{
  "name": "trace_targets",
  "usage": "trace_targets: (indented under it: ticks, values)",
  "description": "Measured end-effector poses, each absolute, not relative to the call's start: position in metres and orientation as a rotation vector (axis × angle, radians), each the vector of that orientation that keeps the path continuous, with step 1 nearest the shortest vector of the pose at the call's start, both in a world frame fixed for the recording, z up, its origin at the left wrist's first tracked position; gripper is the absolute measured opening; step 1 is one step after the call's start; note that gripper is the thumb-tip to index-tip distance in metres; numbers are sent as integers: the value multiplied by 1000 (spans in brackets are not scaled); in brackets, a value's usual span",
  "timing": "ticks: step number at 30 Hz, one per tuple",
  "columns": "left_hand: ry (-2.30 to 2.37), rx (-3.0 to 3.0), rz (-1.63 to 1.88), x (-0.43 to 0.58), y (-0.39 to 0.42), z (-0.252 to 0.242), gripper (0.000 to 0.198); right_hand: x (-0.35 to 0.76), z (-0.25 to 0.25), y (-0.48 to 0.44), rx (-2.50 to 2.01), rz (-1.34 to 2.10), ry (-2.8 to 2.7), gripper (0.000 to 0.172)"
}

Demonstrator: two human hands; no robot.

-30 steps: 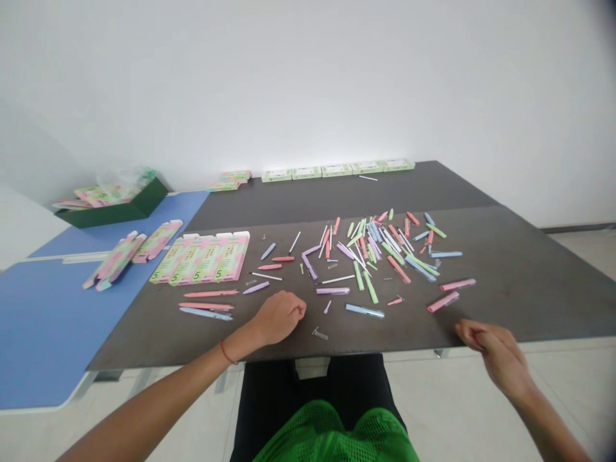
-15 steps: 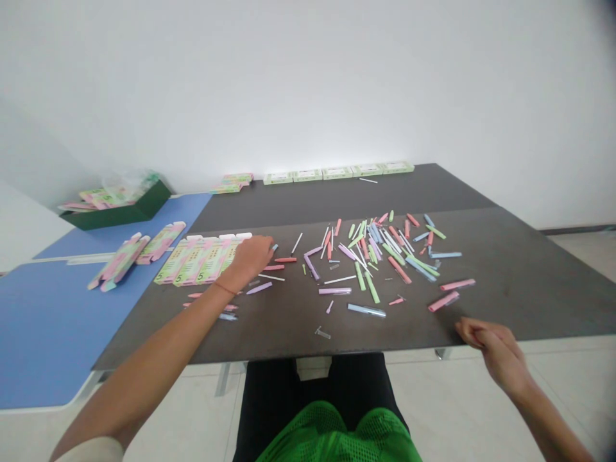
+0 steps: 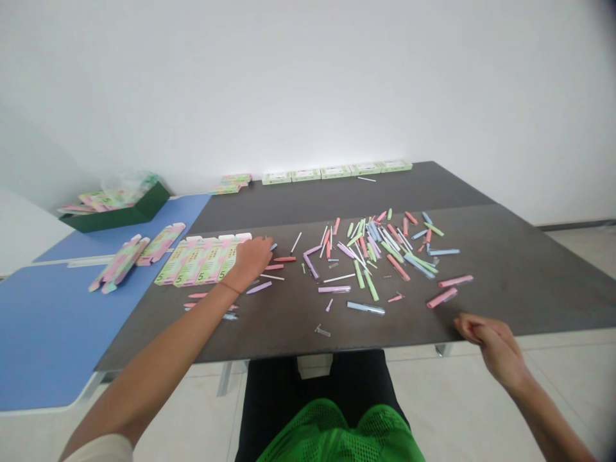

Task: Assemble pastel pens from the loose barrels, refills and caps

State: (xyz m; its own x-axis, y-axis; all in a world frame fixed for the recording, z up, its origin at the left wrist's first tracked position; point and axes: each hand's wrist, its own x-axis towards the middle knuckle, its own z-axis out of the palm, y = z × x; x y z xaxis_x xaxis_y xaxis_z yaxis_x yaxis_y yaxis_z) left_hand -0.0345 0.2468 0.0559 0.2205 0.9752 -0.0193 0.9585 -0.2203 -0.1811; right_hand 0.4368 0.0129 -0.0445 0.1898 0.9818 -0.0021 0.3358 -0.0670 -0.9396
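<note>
My left hand (image 3: 254,258) reaches over the left part of the dark table, fingers curled down and together beside the row of printed cartons (image 3: 206,262). A small blue pen part (image 3: 273,246) shows at its fingertips; what the fingers grip is hidden. Under and beside it lie red pen parts (image 3: 285,259), a white refill (image 3: 272,277) and a purple pen part (image 3: 259,287). My right hand (image 3: 491,340) is a closed fist at the table's front edge, with nothing showing in it. Two pinkish-red pen barrels (image 3: 441,298) lie just beyond it.
Scattered pen parts (image 3: 375,250) in green, red, blue and purple cover mid-table. Flat boxes (image 3: 335,171) line the back edge. On the blue table (image 3: 38,327) at left are a green bin (image 3: 120,215) holding cartons and loose cartons (image 3: 120,262). A wall stands behind.
The view has shifted very slightly. My left hand stays at nearly the same spot beside the cartons, and my right fist keeps its place at the table edge.
</note>
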Motion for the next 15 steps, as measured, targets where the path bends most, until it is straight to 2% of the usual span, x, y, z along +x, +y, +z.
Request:
trace_targets:
  ticks: [6,15]
  values:
    - [-1762,-2488,24,-21,208,61,34,442,-49,12,-1586,915,-1279,31]
    - [-1562,-2952,1,9,155,14,36,444,-52,14,-1602,918,-1252,29]
